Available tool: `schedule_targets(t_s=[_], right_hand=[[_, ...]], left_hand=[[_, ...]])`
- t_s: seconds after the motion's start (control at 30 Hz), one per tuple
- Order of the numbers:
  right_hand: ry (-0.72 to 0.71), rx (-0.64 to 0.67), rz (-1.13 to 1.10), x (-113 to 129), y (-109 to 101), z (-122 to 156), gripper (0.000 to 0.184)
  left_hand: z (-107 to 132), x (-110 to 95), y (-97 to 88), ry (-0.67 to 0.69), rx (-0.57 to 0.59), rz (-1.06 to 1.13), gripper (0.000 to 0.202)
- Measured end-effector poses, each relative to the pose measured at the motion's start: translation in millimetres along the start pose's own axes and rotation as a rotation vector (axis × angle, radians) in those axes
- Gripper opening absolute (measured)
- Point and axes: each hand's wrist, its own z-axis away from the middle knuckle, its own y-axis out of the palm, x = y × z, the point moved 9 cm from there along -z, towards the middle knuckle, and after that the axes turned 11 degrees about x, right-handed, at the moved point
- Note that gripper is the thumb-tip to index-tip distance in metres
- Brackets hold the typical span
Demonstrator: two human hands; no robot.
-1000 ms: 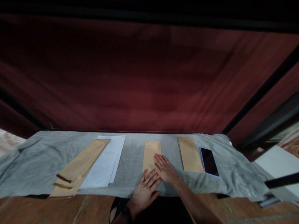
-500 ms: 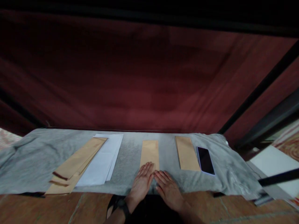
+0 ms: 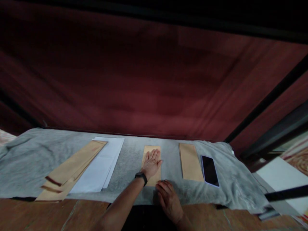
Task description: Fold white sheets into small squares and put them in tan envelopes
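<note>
Envelope (image 3: pixel 154 180) lies under left hand (image 3: pixel 150 165), grip spread; right hand (image 3: pixel 168 199) half-curled at its corner.

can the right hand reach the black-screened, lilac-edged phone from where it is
Likely yes: from the right hand, a path to the phone over the soft grey cloth looks free, passing the near edge of the flat tan paper stack.

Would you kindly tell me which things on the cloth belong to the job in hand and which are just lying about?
In the job:
middle brown envelope, under the left hand, right hand at its near corner
probably left-side brown envelopes, white sheets, right-side brown envelopes

Apparently just lying about:
phone, untouched
</note>
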Motion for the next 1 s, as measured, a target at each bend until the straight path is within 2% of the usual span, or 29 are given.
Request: schedule_targets(t_s=[0.2,0.4,0.6,0.83,1.0], right_hand=[[0.055,-0.017,-0.008,-1,0,0,0.04],[0.051,-0.008,0.011,-2,3,0,0.04],[0.023,-0.03,0.002,-2,2,2,0.04],[0.059,-0.064,0.043,-4,6,2,0.038],[0.069,-0.036,0.061,-6,10,2,0.038]], left_hand=[[-24,9,0.7,-0.051,0.022,0.053,0.062],[-23,12,0.2,-0.05,0.065,0.056,0.057],[5,0,-0.3,0.085,0.02,0.023,0.053],[48,-16,-5.0,0.193,-0.004,0.013,0.051],[76,-25,-4.1,0.239,-0.009,0.023,0.05]])
